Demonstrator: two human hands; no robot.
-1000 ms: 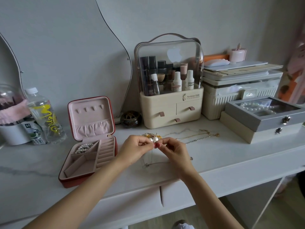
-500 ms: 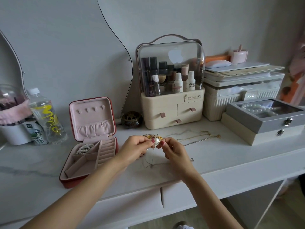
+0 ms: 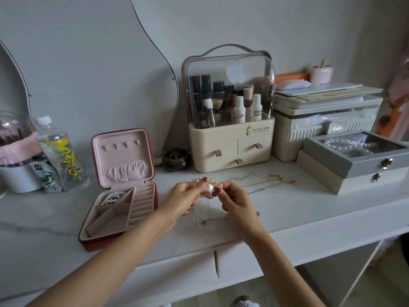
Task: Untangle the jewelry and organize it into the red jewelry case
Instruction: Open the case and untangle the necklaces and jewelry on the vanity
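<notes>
At frame centre, my left hand (image 3: 184,199) and right hand (image 3: 235,202) pinch the tangled jewelry (image 3: 209,187) above the tabletop (image 3: 287,209); still untangling (chains dangle below). Next: tease strands apart, toward the red jewelry case (image 3: 119,193), lower left.

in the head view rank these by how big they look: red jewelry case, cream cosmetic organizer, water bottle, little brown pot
1. cream cosmetic organizer
2. red jewelry case, open; it sits nearer the camera, so the order of these two is unsure
3. water bottle
4. brown pot, plainly smallest
</notes>
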